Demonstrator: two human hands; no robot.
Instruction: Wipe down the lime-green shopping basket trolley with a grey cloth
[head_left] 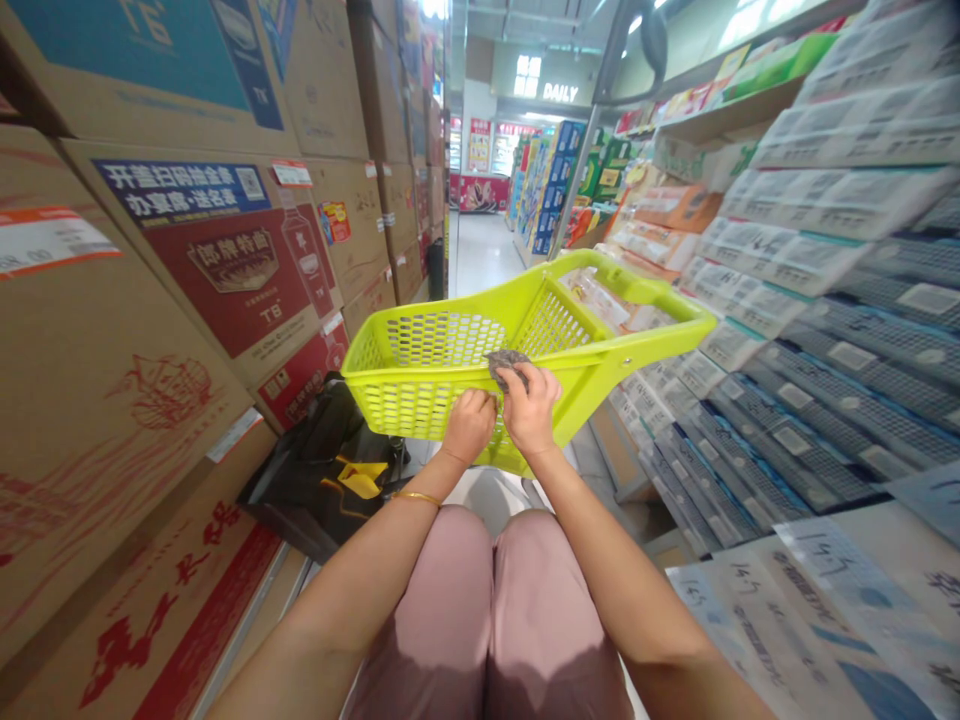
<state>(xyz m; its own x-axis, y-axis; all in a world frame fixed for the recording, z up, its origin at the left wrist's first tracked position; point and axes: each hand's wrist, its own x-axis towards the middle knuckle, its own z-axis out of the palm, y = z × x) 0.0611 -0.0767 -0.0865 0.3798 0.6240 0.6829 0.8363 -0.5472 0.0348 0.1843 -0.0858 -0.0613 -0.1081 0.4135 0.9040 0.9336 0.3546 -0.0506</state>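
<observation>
While R hand (532,407) pinched grey wad (501,359) (cloth, prob.) at near rim of yellow-green basket (450,376), L hand (471,424) curled against it, hold unclear; hard pressing w/o support could've tipped basket.

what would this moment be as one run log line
left hand: at lime basket side | right hand: holding gray cloth at basket rim

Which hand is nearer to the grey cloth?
Right: the right hand holds the cloth at the rim of the basket; the left hand is lower, left of the cloth, by the basket's side.
</observation>
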